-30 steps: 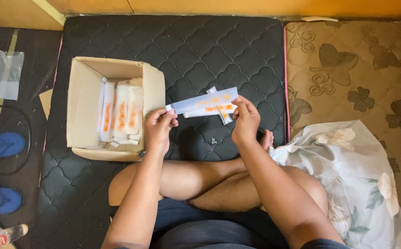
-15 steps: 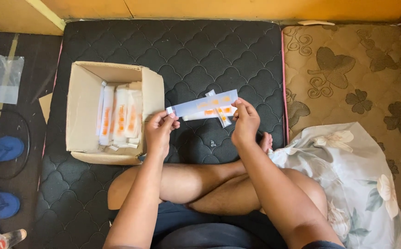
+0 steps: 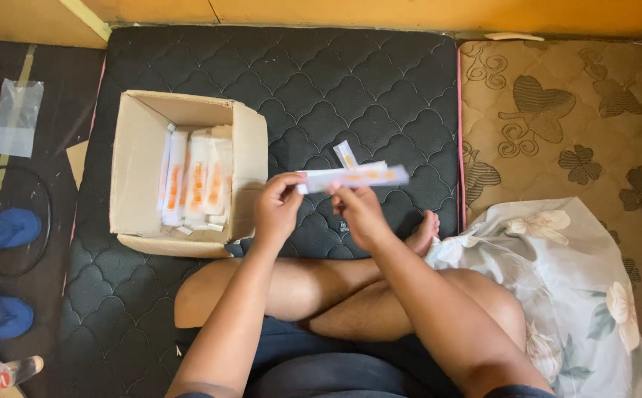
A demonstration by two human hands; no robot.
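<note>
I sit cross-legged on a dark quilted mattress (image 3: pixel 321 96). Both hands hold a long white packet with orange marks (image 3: pixel 361 177) level in front of me. My left hand (image 3: pixel 278 206) pinches its left end. My right hand (image 3: pixel 358 210) grips it from below near the middle. A small white and orange strip (image 3: pixel 346 154) lies on the mattress just behind the packet. An open cardboard box (image 3: pixel 140 155) to the left holds several similar white and orange packets (image 3: pixel 195 184) standing on edge.
A floral cloth bundle (image 3: pixel 579 295) lies at my right knee on a brown patterned mat (image 3: pixel 594 110). Blue slippers (image 3: pixel 0 232) and a clear plastic bag (image 3: pixel 15 118) sit on the dark floor at left. A black cable (image 3: pixel 40 228) loops there.
My right hand has slid leftwards along the packet, from its right end to near the middle. The packet now sits level rather than tilted. The left hand keeps its hold.
</note>
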